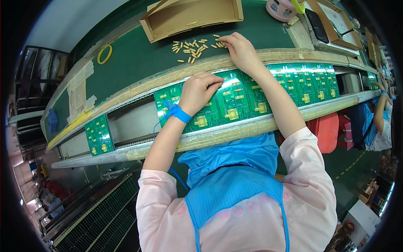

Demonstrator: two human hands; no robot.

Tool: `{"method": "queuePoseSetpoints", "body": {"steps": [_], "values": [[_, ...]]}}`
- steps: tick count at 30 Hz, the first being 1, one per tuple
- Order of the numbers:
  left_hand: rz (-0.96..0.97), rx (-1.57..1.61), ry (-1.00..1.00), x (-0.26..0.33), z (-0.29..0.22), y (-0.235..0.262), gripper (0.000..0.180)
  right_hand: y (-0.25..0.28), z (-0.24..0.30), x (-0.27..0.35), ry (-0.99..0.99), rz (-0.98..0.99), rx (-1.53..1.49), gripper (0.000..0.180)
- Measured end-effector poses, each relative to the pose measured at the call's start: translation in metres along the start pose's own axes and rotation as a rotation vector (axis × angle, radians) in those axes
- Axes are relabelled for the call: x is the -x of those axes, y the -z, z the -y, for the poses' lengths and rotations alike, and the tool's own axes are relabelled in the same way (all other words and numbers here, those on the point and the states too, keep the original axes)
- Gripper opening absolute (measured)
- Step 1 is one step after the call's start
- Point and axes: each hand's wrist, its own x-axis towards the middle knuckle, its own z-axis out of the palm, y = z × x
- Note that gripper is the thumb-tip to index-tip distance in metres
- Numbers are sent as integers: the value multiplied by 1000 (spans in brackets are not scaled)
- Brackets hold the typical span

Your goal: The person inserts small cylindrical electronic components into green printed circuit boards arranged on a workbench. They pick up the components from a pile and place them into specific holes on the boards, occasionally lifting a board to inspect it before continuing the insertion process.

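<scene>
My left hand (198, 93), with a blue band (180, 114) around its wrist, rests over a green circuit board (228, 98) in the rail. Its thumb and forefinger are pinched together close to the board's upper part; whatever they hold is too small to name. Beyond the rail, my right hand (242, 52) reaches to loose tan cylindrical components (195, 49) on the green bench top. The fingertips of that hand are closed at the right end of the pile, and what is between them cannot be made out.
More populated boards (308, 84) line the rail to the right, and a separate board (99, 135) lies at the left. Behind the pile stands an open cardboard box (193, 19). A yellow tape ring (105, 54) lies left; a pink container (280, 10) stands far right. Another person (380, 122) works at the right.
</scene>
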Motion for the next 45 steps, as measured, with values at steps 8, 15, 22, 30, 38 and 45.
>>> {"method": "queuePoseSetpoints", "body": {"steps": [8,15,22,30,38,45], "values": [[-13,19,16,1,4,-1,10,0,-2,1,22,8,-14,20],[0,6,-12,0,2,0,10,-1,-4,2,52,-2,8,19],[0,-24,-11,0,0,0,10,-2,-5,2,57,-2,-9,20],[-8,-40,-13,0,-2,0,10,1,-4,3,82,5,-13,21],[0,-42,-21,-1,-1,-1,10,2,-4,3,75,16,-11,21],[7,-220,-55,0,-13,-8,8,1,-4,3,77,9,-4,22]]}}
